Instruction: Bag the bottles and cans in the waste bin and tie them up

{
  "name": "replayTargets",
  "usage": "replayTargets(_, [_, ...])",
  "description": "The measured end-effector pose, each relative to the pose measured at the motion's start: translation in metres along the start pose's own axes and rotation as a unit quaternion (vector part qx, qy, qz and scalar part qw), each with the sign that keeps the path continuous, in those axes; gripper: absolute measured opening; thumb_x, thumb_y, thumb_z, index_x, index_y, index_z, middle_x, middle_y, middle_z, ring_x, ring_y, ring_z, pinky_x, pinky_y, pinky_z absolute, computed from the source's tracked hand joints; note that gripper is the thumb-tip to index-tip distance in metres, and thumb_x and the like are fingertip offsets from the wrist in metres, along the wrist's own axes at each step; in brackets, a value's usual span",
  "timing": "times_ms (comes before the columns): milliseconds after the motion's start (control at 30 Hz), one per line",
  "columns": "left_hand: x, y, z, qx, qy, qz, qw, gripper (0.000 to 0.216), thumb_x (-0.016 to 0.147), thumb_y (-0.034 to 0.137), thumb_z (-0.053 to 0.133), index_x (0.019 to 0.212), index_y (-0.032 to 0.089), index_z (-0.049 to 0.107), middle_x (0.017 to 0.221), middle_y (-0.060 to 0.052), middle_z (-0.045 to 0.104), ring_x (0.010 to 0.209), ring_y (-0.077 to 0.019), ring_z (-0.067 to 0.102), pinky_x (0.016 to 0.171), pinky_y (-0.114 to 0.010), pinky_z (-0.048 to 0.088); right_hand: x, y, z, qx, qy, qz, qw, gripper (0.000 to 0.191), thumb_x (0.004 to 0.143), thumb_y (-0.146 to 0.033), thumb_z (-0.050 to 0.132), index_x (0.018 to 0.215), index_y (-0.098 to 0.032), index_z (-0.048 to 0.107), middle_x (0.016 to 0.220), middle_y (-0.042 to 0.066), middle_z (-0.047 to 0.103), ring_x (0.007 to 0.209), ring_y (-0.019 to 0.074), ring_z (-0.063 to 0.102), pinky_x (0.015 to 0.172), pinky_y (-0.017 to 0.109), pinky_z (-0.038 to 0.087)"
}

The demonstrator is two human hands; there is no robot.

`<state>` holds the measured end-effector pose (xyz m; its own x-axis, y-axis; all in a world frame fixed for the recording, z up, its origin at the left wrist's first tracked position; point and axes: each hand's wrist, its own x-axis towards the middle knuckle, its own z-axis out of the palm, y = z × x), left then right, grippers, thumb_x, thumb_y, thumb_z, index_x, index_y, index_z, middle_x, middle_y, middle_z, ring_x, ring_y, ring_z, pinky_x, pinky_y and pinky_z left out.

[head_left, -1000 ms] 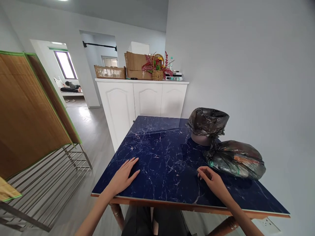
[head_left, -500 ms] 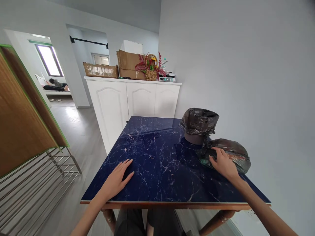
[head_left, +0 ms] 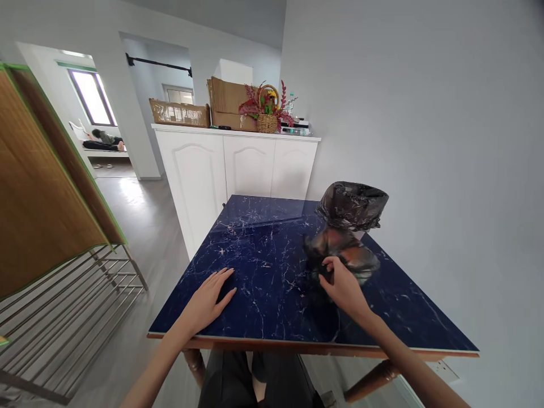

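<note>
My right hand [head_left: 344,286] grips a tied dark plastic bag [head_left: 346,252], which is blurred and lifted off the blue marble table top [head_left: 263,272]. Behind it stands a small bin lined with another dark bag [head_left: 352,205], near the wall. My left hand [head_left: 208,300] lies flat on the table near its front left corner, fingers stretched out and holding nothing.
A white cabinet [head_left: 238,170] stands beyond the table with cardboard boxes [head_left: 229,105] and a flower basket [head_left: 267,113] on top. A metal rack with a bamboo mat [head_left: 46,187] is on the left. A person lies in the far room [head_left: 104,139]. My knees show under the table.
My right hand reached to the tied bag at the table's right, took hold of it, and has pulled it left toward the middle. The left hand stayed flat.
</note>
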<state>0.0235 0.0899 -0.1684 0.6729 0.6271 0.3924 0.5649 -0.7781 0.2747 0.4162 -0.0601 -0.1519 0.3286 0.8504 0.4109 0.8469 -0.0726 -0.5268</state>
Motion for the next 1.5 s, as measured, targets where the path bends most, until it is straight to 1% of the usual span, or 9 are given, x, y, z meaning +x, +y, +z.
replayTargets(267, [0.008, 0.043, -0.007, -0.052, 0.033, 0.067, 0.996, 0.033, 0.109, 0.038, 0.055, 0.138, 0.026, 0.062, 0.14, -0.01, 0.069, 0.132, -0.0272, 0.065, 0.113, -0.045, 0.052, -0.012, -0.089, 0.051, 0.184, -0.071, -0.145, 0.97, 0.018, 0.101, -0.029, 0.053, 0.117, -0.024, 0.052, 0.096, 0.001, 0.058, 0.076, 0.0159, 0.063, 0.075, 0.029, 0.053])
replayTargets(433, [0.022, 0.077, 0.01, -0.087, 0.066, 0.032, 0.993, 0.018, 0.104, 0.038, 0.06, 0.112, 0.022, 0.063, 0.104, -0.008, 0.073, 0.095, -0.0258, 0.069, 0.083, -0.039, 0.055, -0.017, -0.116, 0.056, 0.241, -0.108, -0.188, 0.946, 0.029, 0.103, -0.027, 0.055, 0.131, -0.025, 0.05, 0.104, 0.003, 0.061, 0.086, 0.0167, 0.065, 0.081, 0.029, 0.055])
replayTargets(600, [0.034, 0.083, 0.023, -0.111, 0.12, -0.005, 0.987, 0.013, 0.097, 0.029, 0.058, 0.086, 0.024, 0.054, 0.082, -0.002, 0.064, 0.077, -0.0215, 0.061, 0.071, -0.033, 0.047, -0.023, -0.115, 0.05, 0.272, -0.118, -0.192, 0.936, 0.035, 0.105, -0.023, 0.053, 0.139, -0.027, 0.046, 0.111, 0.005, 0.061, 0.089, 0.0171, 0.064, 0.083, 0.031, 0.054])
replayTargets(767, [0.036, 0.085, 0.02, -0.147, 0.157, -0.056, 0.975, 0.006, 0.094, 0.025, 0.058, 0.088, 0.024, 0.056, 0.077, 0.001, 0.064, 0.072, -0.0187, 0.062, 0.07, -0.03, 0.045, -0.026, -0.101, 0.045, 0.224, -0.097, -0.19, 0.951, 0.03, 0.106, -0.024, 0.051, 0.135, -0.027, 0.047, 0.108, 0.005, 0.057, 0.085, 0.0177, 0.062, 0.078, 0.032, 0.052])
replayTargets(1000, [0.038, 0.073, 0.017, -0.288, 0.212, -0.24, 0.903, 0.02, 0.089, 0.042, 0.064, 0.084, 0.024, 0.058, 0.072, 0.003, 0.062, 0.07, -0.0182, 0.061, 0.069, -0.028, 0.045, -0.031, -0.083, 0.027, 0.212, -0.01, -0.146, 0.966, 0.017, 0.107, -0.026, 0.049, 0.123, -0.025, 0.052, 0.099, 0.003, 0.052, 0.083, 0.0175, 0.059, 0.076, 0.029, 0.051])
replayTargets(1133, [0.037, 0.058, 0.019, -0.316, 0.217, -0.295, 0.875, 0.033, 0.096, 0.053, 0.051, 0.079, 0.025, 0.055, 0.064, 0.002, 0.061, 0.063, -0.0208, 0.061, 0.065, -0.031, 0.048, -0.036, -0.077, 0.019, 0.221, 0.051, -0.066, 0.972, 0.019, 0.11, -0.035, 0.048, 0.124, -0.024, 0.054, 0.09, 0.001, 0.051, 0.073, 0.0162, 0.055, 0.067, 0.027, 0.049])
replayTargets(1267, [0.031, 0.046, 0.017, -0.31, 0.24, -0.352, 0.85, 0.047, 0.098, 0.064, 0.045, 0.078, 0.023, 0.059, 0.074, -0.005, 0.069, 0.082, -0.0294, 0.069, 0.077, -0.037, 0.053, -0.037, -0.075, 0.015, 0.262, 0.077, 0.0, 0.962, 0.026, 0.112, -0.043, 0.044, 0.121, -0.023, 0.058, 0.077, -0.003, 0.048, 0.057, 0.0143, 0.048, 0.052, 0.026, 0.042])
replayTargets(1400, [0.018, 0.043, 0.012, -0.289, 0.235, -0.387, 0.844, 0.055, 0.094, 0.072, 0.05, 0.072, 0.023, 0.062, 0.077, -0.008, 0.071, 0.09, -0.0344, 0.07, 0.085, -0.042, 0.052, -0.043, -0.077, 0.013, 0.266, 0.077, -0.008, 0.961, 0.025, 0.109, -0.043, 0.052, 0.123, -0.023, 0.059, 0.093, 0.004, 0.059, 0.068, 0.0164, 0.062, 0.054, 0.027, 0.051])
replayTargets(1500, [0.007, 0.045, 0.005, -0.28, 0.211, -0.383, 0.854, 0.059, 0.09, 0.076, 0.051, 0.06, 0.026, 0.059, 0.068, -0.008, 0.068, 0.081, -0.0336, 0.07, 0.085, -0.043, 0.052, -0.055, -0.087, 0.009, 0.258, 0.144, -0.08, 0.952, 0.027, 0.104, -0.031, 0.062, 0.129, -0.026, 0.054, 0.115, 0.01, 0.06, 0.066, 0.0144, 0.064, 0.06, 0.033, 0.059])
